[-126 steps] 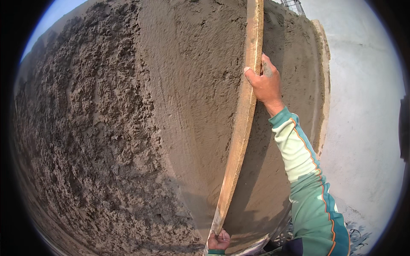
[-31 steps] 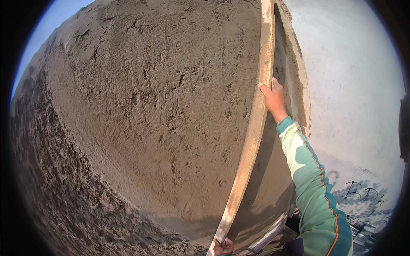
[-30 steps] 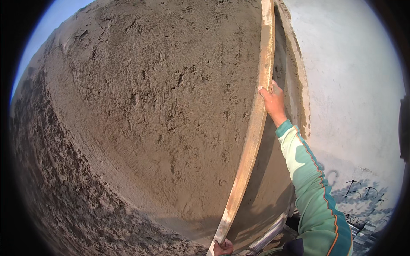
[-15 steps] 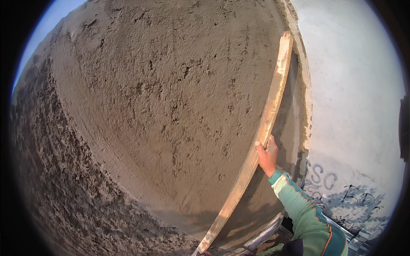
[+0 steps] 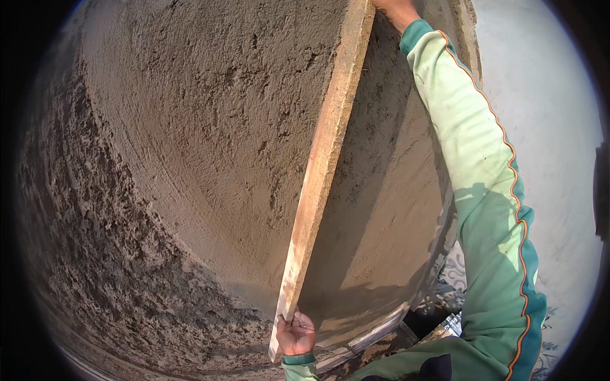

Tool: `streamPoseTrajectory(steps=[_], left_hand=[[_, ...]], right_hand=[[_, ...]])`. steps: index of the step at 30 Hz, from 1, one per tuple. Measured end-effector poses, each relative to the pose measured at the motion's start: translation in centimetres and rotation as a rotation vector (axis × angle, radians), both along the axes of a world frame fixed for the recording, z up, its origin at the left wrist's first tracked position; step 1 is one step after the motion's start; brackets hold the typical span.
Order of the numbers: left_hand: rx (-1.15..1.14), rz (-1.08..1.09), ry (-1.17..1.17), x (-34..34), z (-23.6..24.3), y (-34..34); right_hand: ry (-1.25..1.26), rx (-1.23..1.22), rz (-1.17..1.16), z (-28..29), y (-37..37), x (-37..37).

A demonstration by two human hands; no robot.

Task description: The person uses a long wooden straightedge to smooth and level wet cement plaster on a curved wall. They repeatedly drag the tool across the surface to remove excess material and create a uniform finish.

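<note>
A long wooden straightedge leans at a slant across a wall of wet grey-brown plaster. My right hand, at the top edge of the view, is closed on its upper part; some of the fingers are cut off by the frame. Low down, my left hand grips the straightedge near its bottom end, palm turned up toward me. Left of the wood the plaster is pitted, while on its right lies a smoother, shaded strip.
Rough, lumpy plaster covers the far left. A pale painted wall stands at right behind my green sleeve. Below the plaster runs a wooden edge strip, with boards and debris under it.
The straightedge has shifted left and stands steeper. My right hand, still on it, is higher in view with the arm stretched out. My left hand now shows fully at the lower end.
</note>
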State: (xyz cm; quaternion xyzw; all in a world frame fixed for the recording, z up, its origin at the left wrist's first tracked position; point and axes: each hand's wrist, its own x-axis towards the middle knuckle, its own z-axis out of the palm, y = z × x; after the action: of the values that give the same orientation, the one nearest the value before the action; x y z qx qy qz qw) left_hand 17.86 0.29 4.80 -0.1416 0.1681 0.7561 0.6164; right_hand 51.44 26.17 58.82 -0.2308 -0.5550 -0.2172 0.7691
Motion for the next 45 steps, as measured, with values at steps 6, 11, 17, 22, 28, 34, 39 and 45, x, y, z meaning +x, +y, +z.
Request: streamPoseTrajectory(steps=[6, 11, 17, 22, 28, 34, 39, 45], left_hand=[[0.024, 0.014, 0.022, -2.5, -2.5, -0.9], [-0.115, 0.054, 0.018, -8.0, -16.2, -2.7], [-0.177, 0.206, 0.521, -15.2, -27.3, -4.0], [-0.487, 0.516, 1.581, -14.9, -19.9, -9.5], [-1.039, 0.994, 2.168, -18.2, -1.2, -8.9], [-1.216, 1.253, 2.291, -22.5, 13.8, -9.6], [-0.847, 1.821, 2.545, -24.7, 26.2, -9.2], [-0.896, 1.815, 2.521, -31.0, 36.4, -8.8]], right_hand=[[-0.051, 0.007, -0.190, -1.4, 1.3, 0.2], [0.149, -0.387, -0.063, -17.1, -4.8, -4.9], [0.253, -0.456, 0.107, -34.4, -9.0, -9.5], [0.347, -0.487, 0.223, -34.3, -8.9, -7.4], [0.313, -0.421, 0.047, -18.3, -5.8, -4.2], [0.288, -0.410, 0.042, -4.5, -4.1, -3.2], [0.313, -0.114, 0.037, 3.8, -3.5, -3.8], [0.205, -0.244, 0.143, 10.0, -5.0, -5.3]])
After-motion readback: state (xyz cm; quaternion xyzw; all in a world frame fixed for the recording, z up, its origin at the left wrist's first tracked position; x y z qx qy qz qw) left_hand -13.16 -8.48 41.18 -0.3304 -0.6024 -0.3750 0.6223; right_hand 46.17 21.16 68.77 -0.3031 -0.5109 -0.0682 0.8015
